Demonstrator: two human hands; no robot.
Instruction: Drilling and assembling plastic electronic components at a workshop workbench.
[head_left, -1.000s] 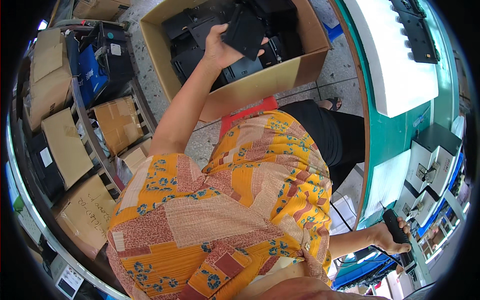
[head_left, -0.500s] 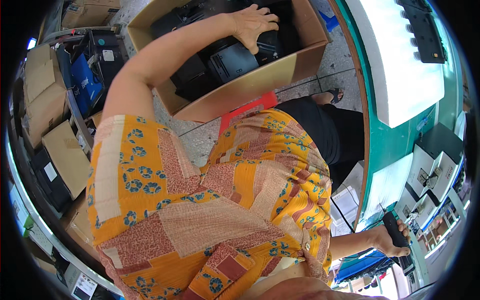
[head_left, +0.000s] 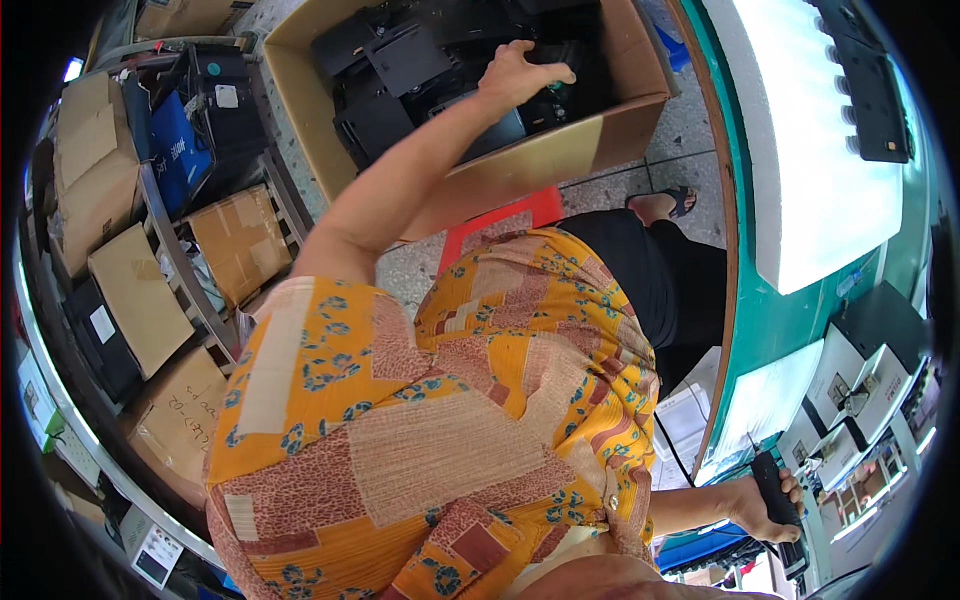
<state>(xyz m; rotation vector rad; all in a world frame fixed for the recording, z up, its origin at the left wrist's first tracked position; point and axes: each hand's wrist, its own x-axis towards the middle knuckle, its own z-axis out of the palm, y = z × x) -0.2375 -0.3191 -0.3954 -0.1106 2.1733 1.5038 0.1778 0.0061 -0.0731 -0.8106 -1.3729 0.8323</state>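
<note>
My left hand [head_left: 515, 75] reaches up into a large open cardboard box [head_left: 560, 150] on the floor. Its fingers are spread and rest on the black plastic units [head_left: 410, 60] packed inside, and it holds nothing. My right hand [head_left: 750, 510] is low at the right, by the edge of the green workbench [head_left: 760, 300]. It is closed around a black handheld tool [head_left: 775, 485]. My torso in an orange patterned shirt fills the middle of the view.
A metal rack [head_left: 170, 250] with several cardboard boxes and a blue bag [head_left: 180, 150] stands at the left. A red stool [head_left: 500, 220] sits under the box's near edge. A white foam sheet [head_left: 820, 150] lies on the bench. White and black devices [head_left: 860, 360] stand at right.
A second ago my left hand held a flat black part above the box. It has since lowered into the box, let the part go, and now lies open on the black units. The right hand stayed put.
</note>
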